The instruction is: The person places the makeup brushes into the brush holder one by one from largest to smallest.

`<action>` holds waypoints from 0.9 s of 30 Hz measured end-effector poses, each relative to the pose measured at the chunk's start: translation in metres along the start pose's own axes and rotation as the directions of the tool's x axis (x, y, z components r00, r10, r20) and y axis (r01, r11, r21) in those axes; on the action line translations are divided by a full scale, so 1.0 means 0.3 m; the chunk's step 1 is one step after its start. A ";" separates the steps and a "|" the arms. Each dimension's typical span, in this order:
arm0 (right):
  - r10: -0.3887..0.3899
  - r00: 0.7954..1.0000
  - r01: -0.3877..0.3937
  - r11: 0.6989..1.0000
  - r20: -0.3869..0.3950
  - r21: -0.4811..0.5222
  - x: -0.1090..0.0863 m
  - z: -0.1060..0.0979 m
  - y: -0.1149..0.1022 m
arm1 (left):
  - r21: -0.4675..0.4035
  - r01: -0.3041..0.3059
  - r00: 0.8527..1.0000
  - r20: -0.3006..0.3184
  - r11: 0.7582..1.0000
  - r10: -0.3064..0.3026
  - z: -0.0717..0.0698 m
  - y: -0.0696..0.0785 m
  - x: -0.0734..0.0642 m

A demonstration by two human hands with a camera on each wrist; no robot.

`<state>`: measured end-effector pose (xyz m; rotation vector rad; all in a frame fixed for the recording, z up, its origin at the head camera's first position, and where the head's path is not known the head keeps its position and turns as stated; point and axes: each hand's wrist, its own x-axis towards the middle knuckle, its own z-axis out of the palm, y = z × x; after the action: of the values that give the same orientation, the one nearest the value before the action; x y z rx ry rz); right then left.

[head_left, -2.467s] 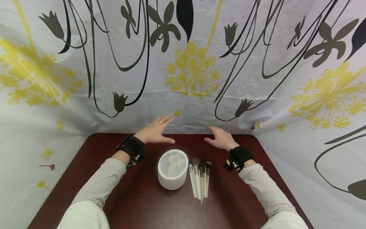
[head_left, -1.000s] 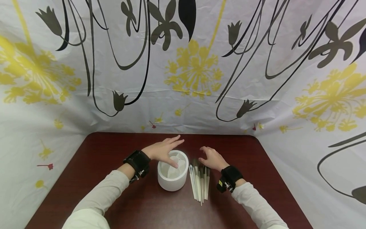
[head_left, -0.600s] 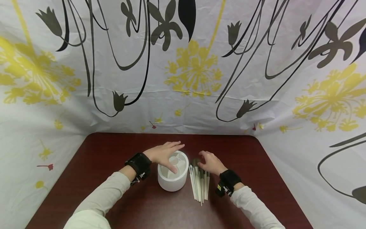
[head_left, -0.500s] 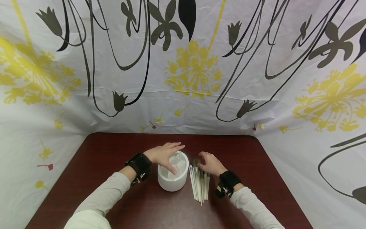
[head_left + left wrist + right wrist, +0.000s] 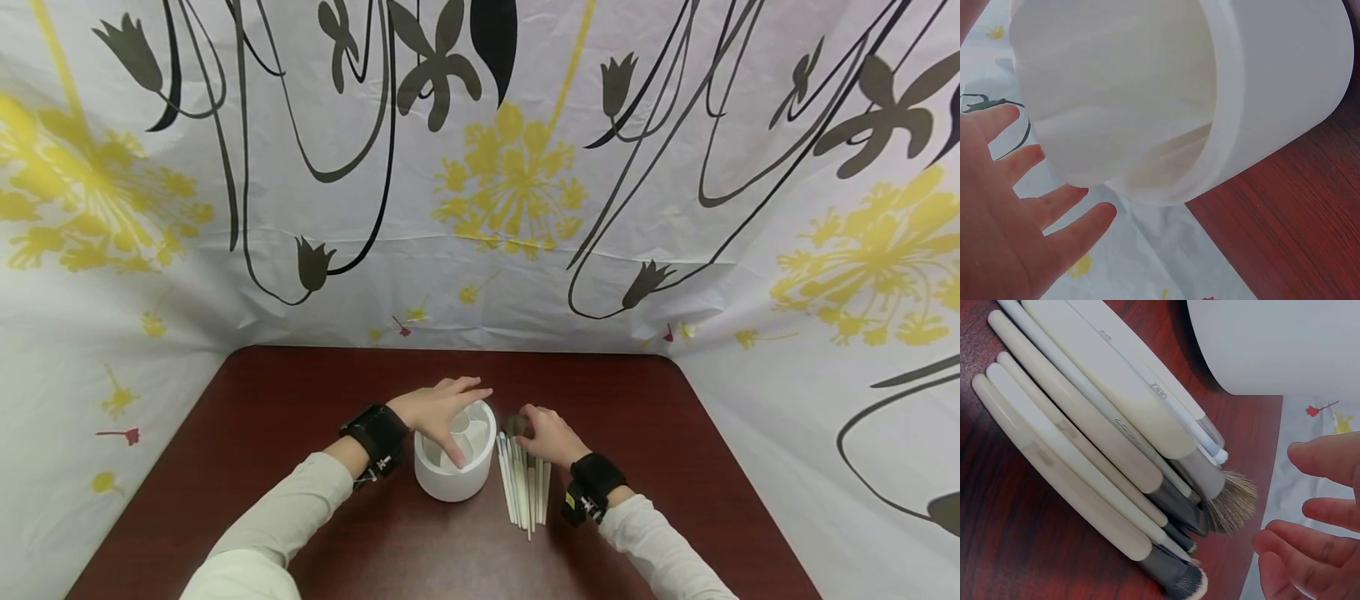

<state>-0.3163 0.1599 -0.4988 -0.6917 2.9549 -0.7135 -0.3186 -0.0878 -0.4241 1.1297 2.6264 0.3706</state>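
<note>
A round white holder point(image 5: 453, 483) was placed upright on the dark red-brown surface point(image 5: 405, 550), approx. mid-width, mouth turned up & inside split by dividers. The L hand point(image 5: 433, 413) was held over its far-L side, fingers spread wide, thumb stretched above the mouth; nothing was gripped, & whether the rim was touched couldn't be told. Just R of the holder, a bunch of brushes point(image 5: 522, 492) was laid flat, pale handles pointed to the near side, bristles away. The R hand point(image 5: 553, 437) was poised at the bristle ends, fingers loosely bent; in the R wrist view a gap was left btwn fingertips & bristles, w/ nothing held. A fluffy brown brush point(image 5: 1235, 501) was placed nearest the fingers, w/ a dark, pale-tipped brush point(image 5: 1175, 580) at the bunch's outer edge. Black bands point(image 5: 375, 437) were worn on both wrists, just past pale sleeves point(image 5: 300, 504). Behind, a white cloth point(image 5: 345, 312) was hung, printed w/ yellow, grey & black plants.
</note>
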 end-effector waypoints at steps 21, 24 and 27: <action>0.036 0.999 -0.035 0.999 0.021 -0.022 -0.021 0.082 0.000 | 0.038 0.031 0.999 0.037 0.999 -0.033 0.049 -0.003 0.021; 0.043 0.999 -0.042 0.998 0.021 -0.051 -0.018 0.094 0.002 | 0.035 0.044 0.998 0.040 0.998 -0.045 0.051 -0.002 0.020; 0.052 0.998 -0.050 0.997 0.030 -0.067 -0.014 0.103 0.005 | 0.024 0.050 0.998 0.043 0.998 -0.051 0.050 0.002 0.019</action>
<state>-0.3095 0.1496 -0.5276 -0.6226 2.9677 -0.5984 -0.3171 -0.0811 -0.4388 1.0643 2.6219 0.3028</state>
